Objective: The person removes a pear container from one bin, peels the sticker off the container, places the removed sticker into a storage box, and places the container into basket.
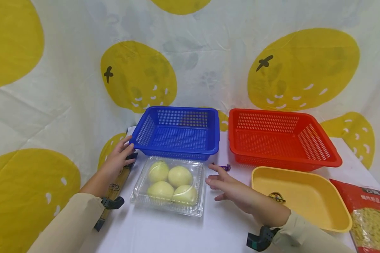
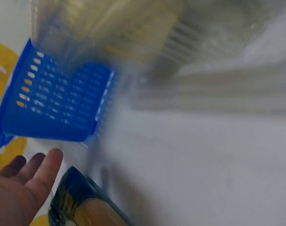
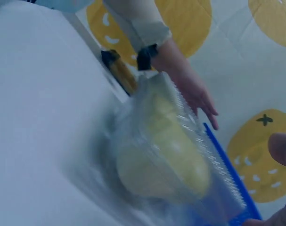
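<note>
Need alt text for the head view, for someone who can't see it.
A person's left hand and right hand, both empty, are on either side of a clear plastic box holding four pale round fruits on a white surface. Behind the box is a blue basket; to the right are a red basket, yellow tray and red packet.

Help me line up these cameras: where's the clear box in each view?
Head: the clear box is just left of centre, below the middle.
Left wrist: blurred along the top, cut off by the edge.
Right wrist: blurred, just right of and below centre.
Shared landmark: the blue basket.
</note>
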### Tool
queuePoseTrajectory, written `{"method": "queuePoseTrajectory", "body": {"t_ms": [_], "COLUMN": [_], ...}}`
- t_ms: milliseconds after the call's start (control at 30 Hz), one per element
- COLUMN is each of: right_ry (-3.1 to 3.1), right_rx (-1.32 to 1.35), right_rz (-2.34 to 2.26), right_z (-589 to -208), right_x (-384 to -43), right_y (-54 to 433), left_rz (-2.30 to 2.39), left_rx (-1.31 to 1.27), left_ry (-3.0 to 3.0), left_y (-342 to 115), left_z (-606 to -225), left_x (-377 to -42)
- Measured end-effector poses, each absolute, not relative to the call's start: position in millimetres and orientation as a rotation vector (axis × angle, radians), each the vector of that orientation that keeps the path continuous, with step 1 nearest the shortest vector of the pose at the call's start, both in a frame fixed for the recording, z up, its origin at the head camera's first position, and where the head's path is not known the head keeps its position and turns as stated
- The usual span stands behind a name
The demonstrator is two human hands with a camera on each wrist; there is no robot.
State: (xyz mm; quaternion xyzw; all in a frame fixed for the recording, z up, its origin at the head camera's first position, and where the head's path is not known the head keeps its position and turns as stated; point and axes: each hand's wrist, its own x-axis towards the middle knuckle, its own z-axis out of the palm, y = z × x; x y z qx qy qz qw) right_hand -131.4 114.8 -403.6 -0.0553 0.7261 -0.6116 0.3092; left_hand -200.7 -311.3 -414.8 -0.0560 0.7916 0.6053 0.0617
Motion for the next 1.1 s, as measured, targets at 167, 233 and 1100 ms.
{"method": "queuePoseTrajectory", "body": {"t_ms": [167, 233, 1100], "right_ry": [1.903, 1.903, 1.898], "right_rx": [-0.147, -0.162, -0.110], "right_rz": [-1.751, -1.800, -1.902], "right_z": [-423, -430, -431], "right_x": [-128, -128, -134], "right_y": [91, 85, 59], "left_rz": [1.951, 1.975, 1.964], "left_rx": [-0.043, -0.006, -0.040], "left_ry": [2.317, 2.293, 2.270], "left_y": [-312, -312, -306], "left_z": [-424, -427, -439], "left_x": [-214, -217, -227]}}
